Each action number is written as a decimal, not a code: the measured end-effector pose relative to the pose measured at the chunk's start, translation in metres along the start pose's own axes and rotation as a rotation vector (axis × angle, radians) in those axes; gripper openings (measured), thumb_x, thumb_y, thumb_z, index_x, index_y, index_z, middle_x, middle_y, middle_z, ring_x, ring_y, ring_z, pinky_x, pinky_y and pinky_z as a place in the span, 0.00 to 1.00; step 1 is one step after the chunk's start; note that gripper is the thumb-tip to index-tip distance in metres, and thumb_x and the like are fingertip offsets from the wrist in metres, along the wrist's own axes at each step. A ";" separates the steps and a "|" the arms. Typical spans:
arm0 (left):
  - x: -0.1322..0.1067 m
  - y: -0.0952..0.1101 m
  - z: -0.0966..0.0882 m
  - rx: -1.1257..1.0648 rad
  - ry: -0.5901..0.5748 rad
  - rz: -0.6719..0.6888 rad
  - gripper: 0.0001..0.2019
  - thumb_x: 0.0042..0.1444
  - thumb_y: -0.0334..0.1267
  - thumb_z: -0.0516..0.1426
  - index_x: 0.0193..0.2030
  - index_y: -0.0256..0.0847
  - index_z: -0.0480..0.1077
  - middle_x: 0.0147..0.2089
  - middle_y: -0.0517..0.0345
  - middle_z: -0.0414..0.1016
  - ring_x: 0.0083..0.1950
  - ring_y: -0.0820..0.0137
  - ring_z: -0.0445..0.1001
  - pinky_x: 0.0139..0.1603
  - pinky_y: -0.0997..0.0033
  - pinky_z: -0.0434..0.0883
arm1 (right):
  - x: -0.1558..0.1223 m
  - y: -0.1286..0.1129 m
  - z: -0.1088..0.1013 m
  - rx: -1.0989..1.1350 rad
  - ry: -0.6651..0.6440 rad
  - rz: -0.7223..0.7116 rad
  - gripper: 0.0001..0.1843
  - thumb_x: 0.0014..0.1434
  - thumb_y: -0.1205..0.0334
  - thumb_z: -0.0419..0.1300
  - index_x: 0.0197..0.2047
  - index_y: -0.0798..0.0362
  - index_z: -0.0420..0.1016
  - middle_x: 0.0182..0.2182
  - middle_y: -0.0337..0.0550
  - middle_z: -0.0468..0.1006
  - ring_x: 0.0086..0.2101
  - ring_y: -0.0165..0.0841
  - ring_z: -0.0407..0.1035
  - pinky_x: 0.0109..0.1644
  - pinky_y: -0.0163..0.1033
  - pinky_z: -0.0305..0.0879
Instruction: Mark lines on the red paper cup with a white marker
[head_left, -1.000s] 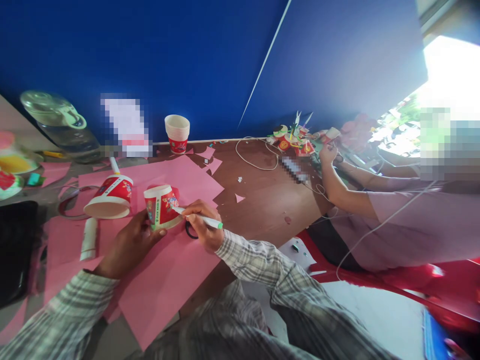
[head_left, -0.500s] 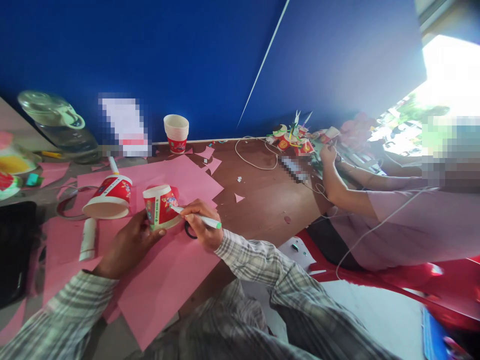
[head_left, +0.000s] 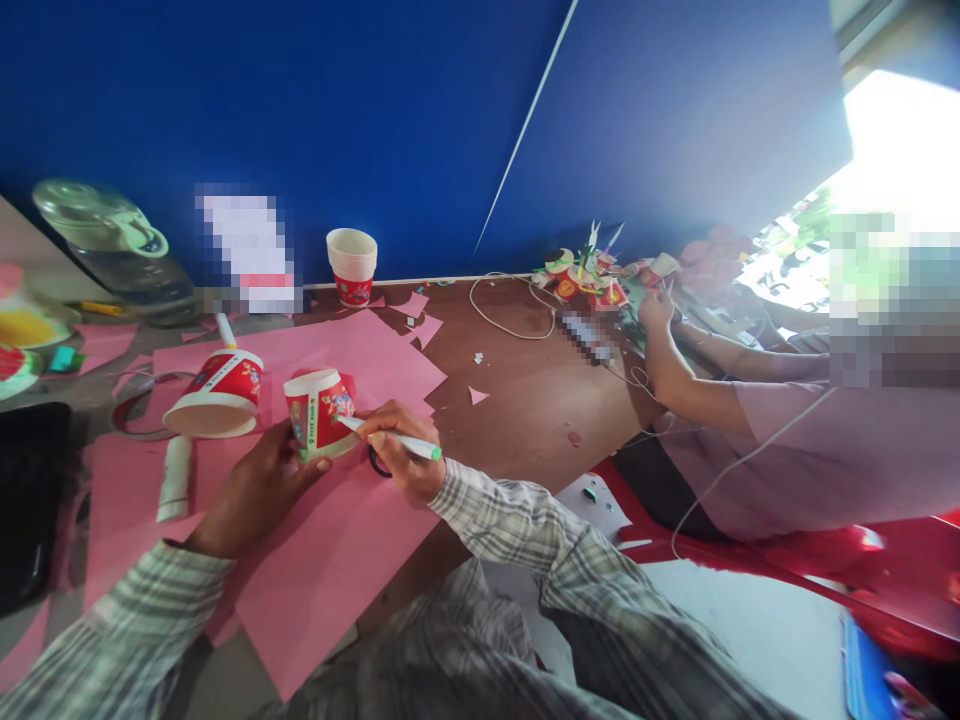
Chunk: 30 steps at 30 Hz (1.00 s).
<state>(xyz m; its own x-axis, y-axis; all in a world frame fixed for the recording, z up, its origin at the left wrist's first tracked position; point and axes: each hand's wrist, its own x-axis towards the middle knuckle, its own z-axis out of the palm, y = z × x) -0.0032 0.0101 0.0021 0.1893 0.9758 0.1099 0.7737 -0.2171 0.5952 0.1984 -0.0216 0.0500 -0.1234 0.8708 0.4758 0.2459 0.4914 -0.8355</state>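
Note:
My left hand (head_left: 255,490) grips a red printed paper cup (head_left: 319,410) that stands upside down on pink paper (head_left: 337,540). My right hand (head_left: 405,455) is closed round a white marker with a green end (head_left: 401,442); its tip touches the cup's lower side. Black scissors (head_left: 377,462) lie partly hidden under my right hand. A second red cup (head_left: 217,392) lies tipped on the pink paper to the left, with a white tube (head_left: 174,478) below it.
A stack of paper cups (head_left: 352,265) stands by the blue wall. A kettle (head_left: 112,240) sits at far left, a black object (head_left: 30,500) at the left edge. Another person's arm (head_left: 682,375) works at cup crafts (head_left: 589,280) on the right. A white cable (head_left: 510,320) crosses the brown table (head_left: 540,410).
The marker tip has slid slightly along the cup's lower side. My left hand and the cup have stayed put.

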 end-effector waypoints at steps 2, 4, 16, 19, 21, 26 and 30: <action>0.000 0.002 -0.001 -0.034 0.030 -0.001 0.27 0.40 0.58 0.49 0.43 0.42 0.62 0.35 0.53 0.71 0.32 0.66 0.72 0.28 0.71 0.64 | 0.000 0.000 0.000 -0.010 0.006 0.007 0.13 0.61 0.63 0.49 0.39 0.59 0.72 0.38 0.50 0.75 0.38 0.29 0.71 0.46 0.37 0.69; 0.000 0.005 -0.003 -0.052 0.035 -0.010 0.27 0.39 0.58 0.49 0.43 0.42 0.62 0.35 0.53 0.71 0.32 0.66 0.72 0.28 0.71 0.64 | 0.000 0.000 0.000 -0.007 0.011 0.011 0.13 0.61 0.63 0.49 0.39 0.59 0.72 0.38 0.50 0.75 0.38 0.29 0.71 0.47 0.38 0.70; 0.002 0.012 -0.007 -0.101 0.023 -0.053 0.28 0.37 0.56 0.51 0.43 0.42 0.63 0.37 0.52 0.72 0.34 0.65 0.72 0.31 0.70 0.65 | -0.003 0.001 -0.002 0.086 -0.008 -0.031 0.14 0.61 0.59 0.49 0.37 0.59 0.71 0.37 0.51 0.75 0.44 0.33 0.73 0.52 0.41 0.70; 0.002 0.011 -0.006 -0.090 0.028 -0.043 0.27 0.37 0.56 0.51 0.42 0.42 0.64 0.35 0.53 0.72 0.32 0.66 0.72 0.30 0.71 0.65 | -0.004 0.002 0.001 0.068 -0.047 -0.087 0.15 0.62 0.58 0.48 0.38 0.59 0.71 0.36 0.51 0.75 0.46 0.34 0.72 0.55 0.42 0.70; 0.002 0.009 -0.005 -0.084 0.048 -0.017 0.27 0.37 0.57 0.51 0.41 0.42 0.63 0.33 0.54 0.71 0.30 0.67 0.71 0.28 0.71 0.64 | -0.005 0.002 0.003 0.054 -0.042 -0.099 0.15 0.62 0.59 0.48 0.39 0.60 0.71 0.36 0.52 0.75 0.47 0.34 0.72 0.55 0.42 0.70; 0.002 0.004 -0.001 -0.052 0.057 -0.005 0.28 0.37 0.58 0.50 0.42 0.41 0.63 0.33 0.54 0.70 0.30 0.68 0.70 0.28 0.72 0.64 | -0.004 0.002 0.003 0.025 -0.037 -0.109 0.14 0.62 0.61 0.49 0.40 0.60 0.71 0.36 0.52 0.76 0.46 0.33 0.72 0.52 0.40 0.71; 0.002 0.005 -0.001 -0.046 0.037 -0.043 0.28 0.37 0.58 0.50 0.42 0.41 0.63 0.34 0.55 0.71 0.30 0.68 0.70 0.28 0.72 0.64 | -0.004 0.001 0.004 -0.005 -0.047 -0.130 0.12 0.61 0.63 0.50 0.39 0.61 0.72 0.36 0.51 0.76 0.45 0.32 0.72 0.54 0.39 0.70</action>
<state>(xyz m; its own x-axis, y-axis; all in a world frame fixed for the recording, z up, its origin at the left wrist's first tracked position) 0.0001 0.0107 0.0063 0.1339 0.9846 0.1121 0.7515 -0.1746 0.6362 0.1957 -0.0242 0.0465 -0.1997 0.7996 0.5663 0.2296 0.6001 -0.7663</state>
